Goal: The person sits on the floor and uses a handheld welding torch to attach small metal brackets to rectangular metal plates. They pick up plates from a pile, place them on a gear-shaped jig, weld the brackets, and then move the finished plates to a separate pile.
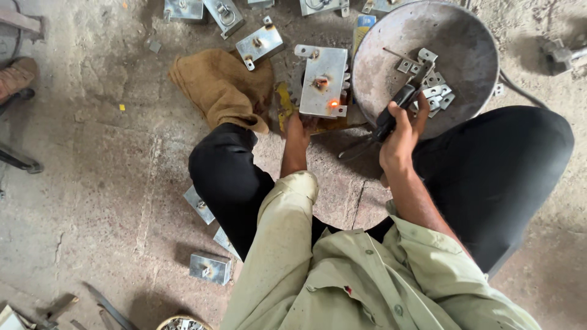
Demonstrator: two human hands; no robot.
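The person sits on the concrete floor (110,183) with knees apart. The left hand (298,127) grips the near edge of a flat metal lock case (323,79) and keeps it lying on the floor between the knees. An orange spot glows at the near corner of this case, beside a small mounting tab, so I judge that one weld there is just made and is hot. The right hand (405,131) is closed around the dark handle of a welding electrode holder (394,110), raised over the rim of a round metal pan (428,61), apart from the case.

In the pan lie several small metal tabs (435,91), loose and not yet used. Finished-looking cases (260,44) with tabs lie farther away at the top, and more cases (210,267) lie by the left leg; whether those are welded I cannot tell. A brown cloth (223,85) lies just beside the case on the left.

As I judge it, the work is somewhere in the middle: some cases seem done, this case is partly welded, and many tabs remain.
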